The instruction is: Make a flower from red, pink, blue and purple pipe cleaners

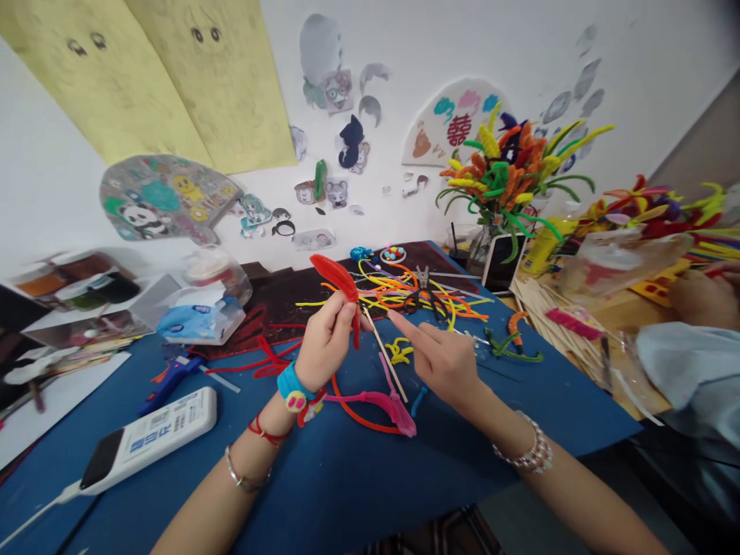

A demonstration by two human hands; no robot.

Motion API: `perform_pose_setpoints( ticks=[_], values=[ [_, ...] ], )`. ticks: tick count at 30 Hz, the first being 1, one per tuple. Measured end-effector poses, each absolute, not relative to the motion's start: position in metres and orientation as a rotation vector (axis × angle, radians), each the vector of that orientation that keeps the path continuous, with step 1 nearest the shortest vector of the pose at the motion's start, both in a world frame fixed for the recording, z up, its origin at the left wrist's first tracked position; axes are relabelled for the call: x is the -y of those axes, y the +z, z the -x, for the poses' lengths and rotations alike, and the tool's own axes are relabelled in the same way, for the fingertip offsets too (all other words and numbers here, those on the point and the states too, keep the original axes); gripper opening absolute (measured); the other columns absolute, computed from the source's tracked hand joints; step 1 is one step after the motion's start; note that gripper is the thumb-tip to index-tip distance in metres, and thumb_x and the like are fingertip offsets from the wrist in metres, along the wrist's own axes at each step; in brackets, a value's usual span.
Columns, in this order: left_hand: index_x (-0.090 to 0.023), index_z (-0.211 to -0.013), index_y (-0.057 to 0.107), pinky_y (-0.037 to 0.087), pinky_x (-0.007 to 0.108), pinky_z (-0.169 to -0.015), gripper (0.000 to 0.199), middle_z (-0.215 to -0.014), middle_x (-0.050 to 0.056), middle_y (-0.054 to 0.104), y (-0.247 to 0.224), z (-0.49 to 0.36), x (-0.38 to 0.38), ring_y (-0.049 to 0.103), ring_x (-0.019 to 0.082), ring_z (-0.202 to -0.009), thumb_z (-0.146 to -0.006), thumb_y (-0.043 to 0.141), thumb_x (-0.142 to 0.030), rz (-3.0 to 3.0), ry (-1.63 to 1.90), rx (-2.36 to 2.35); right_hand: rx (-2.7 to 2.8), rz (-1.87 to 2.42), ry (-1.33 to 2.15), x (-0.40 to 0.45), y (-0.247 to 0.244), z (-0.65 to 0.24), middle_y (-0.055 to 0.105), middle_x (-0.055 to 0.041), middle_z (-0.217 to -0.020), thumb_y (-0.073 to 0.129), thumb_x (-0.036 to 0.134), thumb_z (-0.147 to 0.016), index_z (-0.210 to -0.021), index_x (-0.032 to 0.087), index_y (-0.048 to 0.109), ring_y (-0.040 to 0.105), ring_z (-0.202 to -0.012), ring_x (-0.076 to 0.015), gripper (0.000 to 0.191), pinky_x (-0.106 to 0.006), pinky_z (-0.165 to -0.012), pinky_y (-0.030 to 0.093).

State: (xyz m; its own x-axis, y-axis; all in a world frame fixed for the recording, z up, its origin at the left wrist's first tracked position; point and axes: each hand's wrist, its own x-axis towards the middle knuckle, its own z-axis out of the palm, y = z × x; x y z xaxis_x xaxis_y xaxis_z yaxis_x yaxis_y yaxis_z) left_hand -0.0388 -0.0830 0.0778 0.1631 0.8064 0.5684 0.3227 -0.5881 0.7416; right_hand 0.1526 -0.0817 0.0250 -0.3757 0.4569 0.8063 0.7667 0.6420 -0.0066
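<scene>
My left hand (327, 339) is closed on a red pipe-cleaner petal (336, 279), a fuzzy looped shape that rises above the fingers. A thin wooden stick (385, 351) slants down from beside the same hand; whether the fingers grip it is hidden. Just to the right, my right hand (442, 358) has its index finger stretched toward the stick's upper end, with the other fingers curled and nothing visible in them. Below the hands lie a pink pipe-cleaner piece (398, 415) and an orange-red pipe cleaner (358, 420). A yellow curled piece (400, 351) rests between them.
Loose pipe cleaners (398, 289) and black-handled pliers (425, 293) lie at the back. A blue glue gun (170, 385), a white device (153, 439) and a tissue pack (200, 314) are at left. A flower vase (481, 250) and phone (504, 262) stand right, near another person's sleeve (694, 378).
</scene>
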Motion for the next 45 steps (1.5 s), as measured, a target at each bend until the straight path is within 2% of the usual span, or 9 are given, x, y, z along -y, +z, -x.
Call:
perform_pose_setpoints(
  ticks=[4, 7, 14, 17, 24, 32, 35, 38, 45],
  values=[
    [-0.02, -0.074, 0.046, 0.043, 0.026, -0.062, 0.026, -0.063, -0.003, 0.05, 0.071, 0.03, 0.082, 0.057, 0.012, -0.06, -0.094, 0.041, -0.036, -1.74, 1.51, -0.842, 2.033, 0.901, -0.145, 0.086, 0.018, -0.145, 0.07, -0.0043, -0.083, 0.032, 0.011, -0.092, -0.132, 0.018, 0.048, 0.062, -0.067, -0.0121, 0.044, -0.023, -0.061, 0.045],
    [-0.02, -0.076, 0.047, 0.043, 0.026, -0.062, 0.024, -0.065, -0.003, 0.048, 0.068, 0.021, 0.084, 0.057, 0.011, -0.06, -0.094, 0.042, -0.036, -1.645, 1.563, -0.744, 2.013, 0.879, 0.013, 0.089, 0.015, -0.138, 0.07, -0.0076, -0.104, 0.034, 0.014, -0.093, -0.137, 0.018, 0.042, 0.065, -0.075, -0.0133, 0.045, -0.024, -0.067, 0.049],
    [-0.021, -0.079, 0.047, 0.041, 0.024, -0.058, 0.023, -0.065, -0.004, 0.046, 0.054, 0.005, 0.088, 0.049, 0.009, -0.056, -0.096, 0.037, -0.034, -1.571, 1.757, -0.83, 2.005, 0.893, 0.189, 0.1, 0.016, -0.124, 0.072, -0.0101, -0.102, 0.032, 0.014, -0.092, -0.137, 0.012, 0.04, 0.063, -0.058, -0.0118, 0.045, -0.023, -0.057, 0.048],
    [-0.021, -0.078, 0.046, 0.039, 0.023, -0.053, 0.024, -0.065, -0.004, 0.046, 0.05, 0.001, 0.089, 0.044, 0.009, -0.054, -0.096, 0.037, -0.034, -1.565, 1.841, -0.865, 1.999, 0.902, 0.213, 0.103, 0.017, -0.121, 0.073, -0.0094, -0.092, 0.03, 0.016, -0.094, -0.137, 0.01, 0.039, 0.059, -0.05, -0.011, 0.045, -0.022, -0.053, 0.045],
    [-0.02, -0.076, 0.045, 0.038, 0.024, -0.054, 0.026, -0.064, -0.004, 0.044, 0.044, -0.003, 0.089, 0.042, 0.009, -0.054, -0.096, 0.036, -0.034, -1.673, 1.917, -0.961, 2.029, 0.89, 0.27, 0.104, 0.012, -0.12, 0.073, -0.0097, -0.088, 0.029, 0.016, -0.094, -0.139, 0.009, 0.035, 0.056, -0.047, -0.011, 0.047, -0.023, -0.049, 0.044],
    [-0.019, -0.082, 0.05, 0.041, 0.025, -0.056, 0.022, -0.063, -0.003, 0.05, 0.053, 0.012, 0.083, 0.047, 0.01, -0.054, -0.095, 0.039, -0.033, -1.712, 1.854, -0.993, 2.026, 0.891, 0.094, 0.1, 0.02, -0.127, 0.073, -0.0075, -0.081, 0.033, 0.015, -0.092, -0.132, 0.009, 0.047, 0.06, -0.051, -0.011, 0.043, -0.022, -0.054, 0.046],
    [-0.02, -0.097, 0.05, 0.044, 0.025, -0.06, 0.013, -0.06, -0.005, 0.051, 0.059, 0.016, 0.082, 0.051, 0.01, -0.054, -0.094, 0.042, -0.029, -1.668, 1.792, -0.915, 2.014, 0.904, 0.071, 0.097, 0.021, -0.13, 0.073, -0.0057, -0.08, 0.034, 0.014, -0.092, -0.132, 0.012, 0.048, 0.057, -0.047, -0.0095, 0.043, -0.021, -0.053, 0.044],
    [-0.021, -0.109, 0.046, 0.045, 0.024, -0.058, 0.018, -0.059, -0.006, 0.052, 0.064, 0.017, 0.083, 0.055, 0.01, -0.053, -0.093, 0.044, -0.029, -1.639, 1.725, -0.823, 1.997, 0.911, 0.082, 0.095, 0.017, -0.131, 0.073, -0.0037, -0.081, 0.036, 0.014, -0.091, -0.135, 0.016, 0.045, 0.057, -0.05, -0.0096, 0.045, -0.021, -0.054, 0.044],
    [-0.019, -0.101, 0.06, 0.049, 0.025, -0.065, 0.021, -0.073, 0.0, 0.062, 0.067, 0.018, 0.085, 0.061, 0.012, -0.064, -0.09, 0.05, -0.033, -1.507, 1.779, -0.853, 2.015, 0.909, 0.049, 0.092, 0.015, -0.133, 0.073, -0.0043, -0.085, 0.037, 0.013, -0.091, -0.135, 0.016, 0.045, 0.059, -0.053, -0.0105, 0.045, -0.022, -0.056, 0.044]
  ],
)
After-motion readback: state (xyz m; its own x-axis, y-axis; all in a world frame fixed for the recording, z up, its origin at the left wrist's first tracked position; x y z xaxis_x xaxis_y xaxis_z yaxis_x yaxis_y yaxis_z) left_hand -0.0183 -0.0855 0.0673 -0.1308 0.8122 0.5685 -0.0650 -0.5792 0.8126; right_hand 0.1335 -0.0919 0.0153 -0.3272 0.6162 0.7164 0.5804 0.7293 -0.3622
